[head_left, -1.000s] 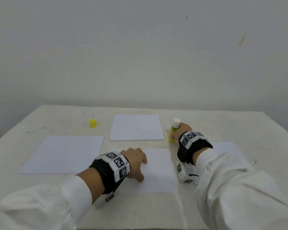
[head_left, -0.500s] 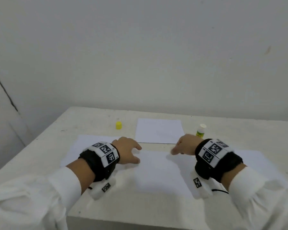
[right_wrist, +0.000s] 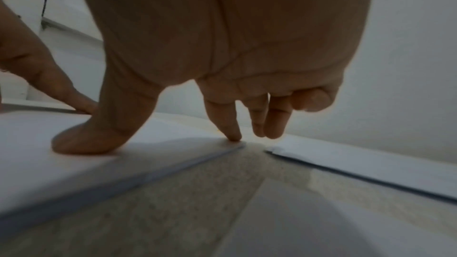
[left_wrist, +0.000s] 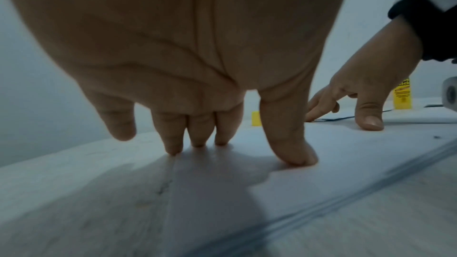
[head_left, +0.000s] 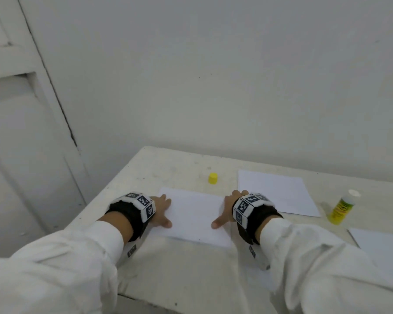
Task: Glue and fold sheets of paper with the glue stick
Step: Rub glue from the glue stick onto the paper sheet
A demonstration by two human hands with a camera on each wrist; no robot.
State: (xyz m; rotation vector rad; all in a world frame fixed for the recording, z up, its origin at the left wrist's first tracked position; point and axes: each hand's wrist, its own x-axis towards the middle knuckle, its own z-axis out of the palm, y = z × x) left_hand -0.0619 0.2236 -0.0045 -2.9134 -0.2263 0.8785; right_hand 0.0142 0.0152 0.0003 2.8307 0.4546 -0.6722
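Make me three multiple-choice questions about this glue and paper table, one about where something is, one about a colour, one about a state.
1. Where does the glue stick stand?
A. right of both hands
B. between the hands
C. on the left sheet

2. What colour is the loose cap?
A. red
B. yellow
C. black

3. What is the left hand doing?
A. gripping the glue stick
B. pressing fingertips on the sheet
C. holding the cap

Answers: 1 A, it stands upright beyond the right hand; 2 B, it is plainly yellow; 3 B, its fingertips touch the paper, holding nothing.
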